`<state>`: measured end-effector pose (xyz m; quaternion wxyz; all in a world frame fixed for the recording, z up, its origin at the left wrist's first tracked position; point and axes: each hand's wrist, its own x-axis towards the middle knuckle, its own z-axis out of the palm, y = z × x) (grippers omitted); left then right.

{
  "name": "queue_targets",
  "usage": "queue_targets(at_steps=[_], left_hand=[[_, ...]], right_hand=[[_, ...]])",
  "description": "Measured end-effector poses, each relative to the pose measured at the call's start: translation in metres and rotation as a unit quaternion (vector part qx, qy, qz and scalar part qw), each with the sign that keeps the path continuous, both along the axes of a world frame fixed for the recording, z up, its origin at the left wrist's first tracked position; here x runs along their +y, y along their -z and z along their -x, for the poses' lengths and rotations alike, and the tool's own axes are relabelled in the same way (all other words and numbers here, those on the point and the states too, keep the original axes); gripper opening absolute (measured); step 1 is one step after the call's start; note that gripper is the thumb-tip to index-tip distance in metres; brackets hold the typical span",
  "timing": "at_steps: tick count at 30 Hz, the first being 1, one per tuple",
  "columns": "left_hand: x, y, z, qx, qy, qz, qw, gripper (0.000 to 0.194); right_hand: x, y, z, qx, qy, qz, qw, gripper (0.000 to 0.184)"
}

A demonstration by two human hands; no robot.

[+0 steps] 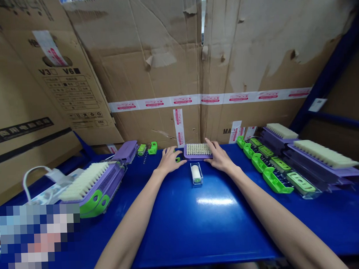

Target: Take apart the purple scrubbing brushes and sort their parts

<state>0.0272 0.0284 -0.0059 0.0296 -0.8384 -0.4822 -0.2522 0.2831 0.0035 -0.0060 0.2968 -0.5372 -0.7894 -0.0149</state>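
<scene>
A purple brush head (198, 150) with rows of pale bristles facing up lies at the back middle of the blue table. My right hand (218, 154) grips its right end, thumb in front and fingers behind. To the left of it, my left hand (168, 160) curls around a small green plastic end piece (177, 159), mostly hidden by the fingers. Between my forearms, just in front of the brush head, stands a clear plastic case (196, 174) with a white roller-like part and a green end inside.
At right, green end pieces (275, 181), green-framed parts (300, 182) and purple brush bodies (324, 155) stand in rows. Left are a bristled purple brush (89, 182), another purple body (125, 152), a green clip (152, 148) and a power strip (52, 192). Cardboard (153, 72) walls the back.
</scene>
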Motion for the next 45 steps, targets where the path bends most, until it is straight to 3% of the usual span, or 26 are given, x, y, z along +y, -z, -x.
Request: queue_targets(at_steps=[5,9,13,16,19,23,26,29,33,37,41,45], left_hand=[[0.001,-0.003,-0.009,-0.024,0.031,-0.025,0.999,0.012],[0.005,-0.010,0.002,-0.128,-0.031,-0.060,0.990,0.010],[0.009,-0.016,0.018,-0.316,-0.075,-0.066,0.943,0.012],[0.009,-0.017,0.023,-0.384,-0.098,-0.089,0.914,0.011],[0.005,-0.018,0.020,-0.374,-0.101,-0.126,0.913,0.011],[-0.003,-0.020,0.010,-0.316,-0.061,-0.147,0.935,0.010],[-0.012,-0.024,0.001,-0.277,-0.029,-0.141,0.950,0.010],[-0.021,-0.031,-0.008,-0.306,-0.023,-0.110,0.945,0.012],[-0.030,-0.041,-0.015,-0.410,0.008,-0.052,0.911,0.017],[-0.028,-0.045,-0.017,-0.515,0.072,0.048,0.853,0.022],[-0.023,-0.044,-0.017,-0.574,0.119,0.170,0.792,0.024],[-0.021,-0.043,-0.019,-0.625,0.126,0.235,0.734,0.021]], right_hand=[[-0.004,-0.004,-0.001,0.017,-0.002,0.011,1.000,0.099],[-0.005,-0.006,-0.005,0.032,0.032,0.021,0.999,0.097],[-0.005,-0.007,-0.007,0.038,0.070,0.015,0.997,0.092],[-0.006,-0.007,-0.003,0.025,0.080,0.018,0.996,0.090],[-0.008,-0.008,0.003,0.008,0.094,0.032,0.995,0.090],[-0.008,-0.008,0.010,0.002,0.109,0.047,0.993,0.090],[-0.006,-0.004,0.013,-0.002,0.113,0.053,0.992,0.089],[-0.004,0.000,0.012,-0.015,0.114,0.040,0.993,0.083],[-0.005,0.000,0.014,0.021,0.082,-0.016,0.996,0.070],[-0.010,-0.009,0.023,0.083,0.029,-0.068,0.994,0.058],[-0.014,-0.015,0.033,0.101,-0.013,-0.099,0.990,0.057],[-0.016,-0.018,0.032,0.110,-0.072,-0.109,0.985,0.057]])
